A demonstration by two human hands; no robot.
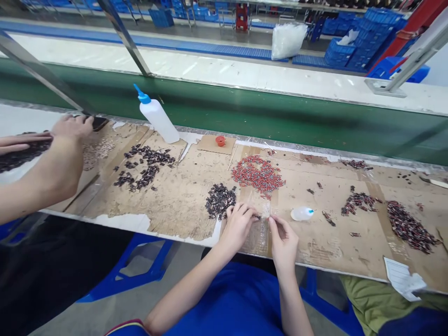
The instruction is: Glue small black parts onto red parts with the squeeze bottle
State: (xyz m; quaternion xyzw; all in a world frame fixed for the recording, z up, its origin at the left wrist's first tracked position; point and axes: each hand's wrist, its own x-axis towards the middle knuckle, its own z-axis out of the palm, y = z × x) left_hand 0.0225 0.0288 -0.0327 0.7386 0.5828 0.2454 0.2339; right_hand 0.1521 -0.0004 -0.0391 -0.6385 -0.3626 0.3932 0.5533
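Observation:
My left hand (238,227) is closed in a pinch on a small black part (258,217), just above the cardboard. Facing it, my right hand (284,239) pinches a tiny red piece, mostly hidden by the fingertips. A pile of small black parts (220,200) lies beside my left hand. Beyond both hands spreads a heap of small red-and-grey pieces (258,175). To the right of my right hand, a small white bottle with a blue-green tip (301,213) rests on its side.
A co-worker's hand (72,128) works at the far left. A tall white squeeze bottle (159,120) stands near the green belt (224,109). More parts (409,226) lie to the right on the cardboard (185,191). A red round cap (220,141) sits at the back.

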